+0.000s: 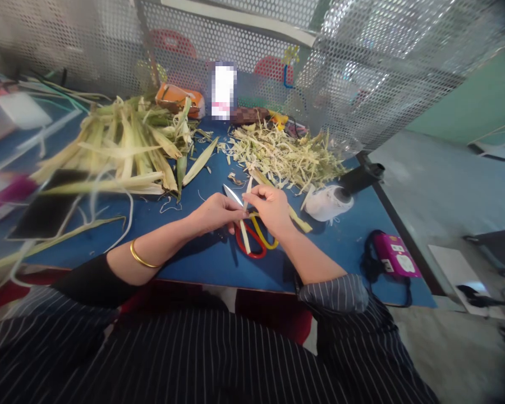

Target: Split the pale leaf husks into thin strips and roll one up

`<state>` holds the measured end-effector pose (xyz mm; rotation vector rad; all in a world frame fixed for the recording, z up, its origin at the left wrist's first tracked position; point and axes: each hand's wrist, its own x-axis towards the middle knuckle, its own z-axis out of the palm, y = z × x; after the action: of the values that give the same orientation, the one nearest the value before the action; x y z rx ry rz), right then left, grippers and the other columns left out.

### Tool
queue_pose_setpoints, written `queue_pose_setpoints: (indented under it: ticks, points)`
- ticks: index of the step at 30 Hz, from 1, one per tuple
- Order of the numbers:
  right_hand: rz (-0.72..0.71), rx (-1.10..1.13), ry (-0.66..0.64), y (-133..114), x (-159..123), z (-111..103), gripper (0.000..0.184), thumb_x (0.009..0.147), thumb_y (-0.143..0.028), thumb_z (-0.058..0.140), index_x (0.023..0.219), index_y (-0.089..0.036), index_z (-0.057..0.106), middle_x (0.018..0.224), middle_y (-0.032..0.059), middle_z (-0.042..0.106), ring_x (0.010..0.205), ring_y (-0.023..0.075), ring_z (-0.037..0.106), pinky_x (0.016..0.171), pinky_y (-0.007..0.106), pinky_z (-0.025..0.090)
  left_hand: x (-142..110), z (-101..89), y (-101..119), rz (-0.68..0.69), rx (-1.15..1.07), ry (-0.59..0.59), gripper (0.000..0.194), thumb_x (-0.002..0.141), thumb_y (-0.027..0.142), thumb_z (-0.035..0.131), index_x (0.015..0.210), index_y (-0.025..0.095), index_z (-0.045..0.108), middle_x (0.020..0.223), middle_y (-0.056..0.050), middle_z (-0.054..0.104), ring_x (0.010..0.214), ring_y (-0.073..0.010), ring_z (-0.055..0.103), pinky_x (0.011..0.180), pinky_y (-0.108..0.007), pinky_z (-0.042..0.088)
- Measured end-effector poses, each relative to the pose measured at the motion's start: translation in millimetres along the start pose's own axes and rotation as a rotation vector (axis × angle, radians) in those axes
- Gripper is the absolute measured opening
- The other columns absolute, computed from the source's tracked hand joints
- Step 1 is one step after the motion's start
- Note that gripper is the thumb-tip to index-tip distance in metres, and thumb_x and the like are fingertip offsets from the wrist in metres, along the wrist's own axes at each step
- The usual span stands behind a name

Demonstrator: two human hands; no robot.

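Observation:
Over the front middle of the blue table, both hands meet on a narrow pale strip (pixel 244 238) of what looks like dried corn husk. My left hand (pixel 221 213) pinches it from the left, near its middle. Fingers and thumb of my right hand (pixel 271 207) close on its upper part. Beneath the hands lie scissors (pixel 258 252) with red and yellow handles, their blades pointing away to the left; the hands hide the pivot. A longer husk piece (pixel 301 220) rests beside my right hand. Whole husks (pixel 126 140) are heaped at left, shredded ones (pixel 286 151) behind at right.
A white cone-like thing (pixel 330 202) with loose threads and a black tube (pixel 362 178) stand at right. Near the right edge sits a purple box (pixel 398 255) with a black cord. An orange packet (pixel 179 101) lies behind, before a perforated metal screen (pixel 252 33).

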<state>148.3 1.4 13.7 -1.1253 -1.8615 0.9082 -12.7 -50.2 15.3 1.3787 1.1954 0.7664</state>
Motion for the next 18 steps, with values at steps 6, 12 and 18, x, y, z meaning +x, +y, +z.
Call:
queue_pose_setpoints:
  ticks: [6,12,18]
  points:
    - [-0.12,-0.076,0.049,-10,1,-14,0.012,0.08,-0.029,0.061,0.071,-0.02,0.06,0.068,-0.0015,0.06,0.063,0.0126,0.055,0.063,0.027,0.043,2,-0.3,-6,0.034,0.123,0.134,0.026,0.075,0.035,0.061,0.061,0.016,0.071,0.056,-0.004,0.065,0.043,-0.0094,0.052,0.042,-0.021,0.035]
    - [-0.334,-0.323,0.141,-18,-11,-15,0.01,0.089,-0.027,0.053,0.086,-0.022,0.061,0.078,0.0008,0.069,0.072,0.0148,0.064,0.071,0.029,0.047,5,-0.6,-8,0.043,0.008,0.356,0.025,0.075,0.034,0.062,0.063,0.014,0.071,0.056,-0.004,0.065,0.043,-0.0084,0.051,0.045,-0.021,0.039]
    - [-0.638,-0.653,0.187,-13,-19,-1,0.013,0.091,-0.021,0.05,0.086,-0.022,0.061,0.074,-0.0004,0.069,0.071,0.0139,0.062,0.091,0.033,0.041,5,1.7,-3,-0.044,-0.467,0.31,0.023,0.072,0.035,0.07,0.075,0.011,0.07,0.07,-0.007,0.07,0.052,-0.0109,0.06,0.055,-0.025,0.051]
